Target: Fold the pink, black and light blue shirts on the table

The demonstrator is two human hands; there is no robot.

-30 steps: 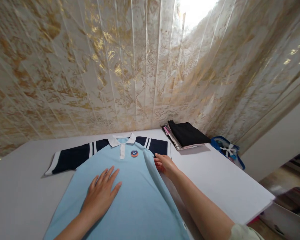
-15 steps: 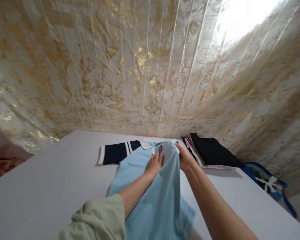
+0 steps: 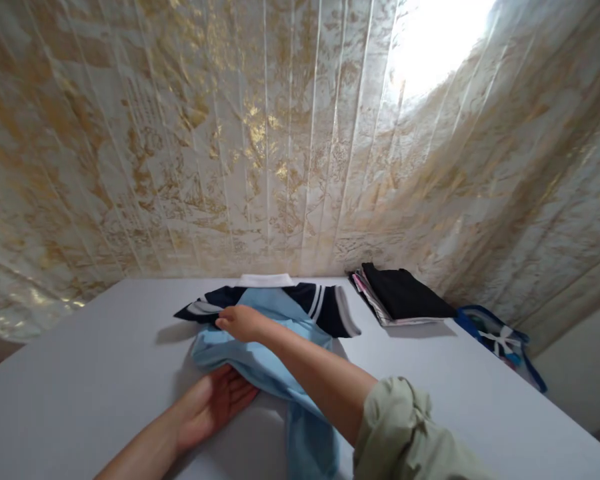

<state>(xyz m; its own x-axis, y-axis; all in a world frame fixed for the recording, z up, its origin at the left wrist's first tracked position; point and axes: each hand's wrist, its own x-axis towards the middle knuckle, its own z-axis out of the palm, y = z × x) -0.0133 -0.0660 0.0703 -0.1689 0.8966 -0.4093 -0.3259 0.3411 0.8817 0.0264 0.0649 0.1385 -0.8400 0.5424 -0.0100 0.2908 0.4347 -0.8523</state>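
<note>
A light blue polo shirt (image 3: 267, 357) lies bunched on the white table, its white collar (image 3: 265, 281) at the far edge. Navy sleeves with white stripes spread to both sides. My right hand (image 3: 245, 323) reaches across the shirt and pinches its cloth beside the left-side sleeve (image 3: 200, 310). Below it, my left hand (image 3: 215, 403) is palm up with fingers stretched out, their tips under the shirt's lifted side. A length of the blue cloth trails toward me beneath my right forearm.
On the right of the table (image 3: 105, 373) sits a stack of folded clothes (image 3: 405, 293), black on top. A blue-edged clear bag (image 3: 505, 343) is beyond the right edge. A gold-patterned curtain (image 3: 280, 167) hangs behind the table.
The shirt has turned and now lies with both sleeves spread. My right hand has crossed to the left side, and my left hand has moved down and turned palm up.
</note>
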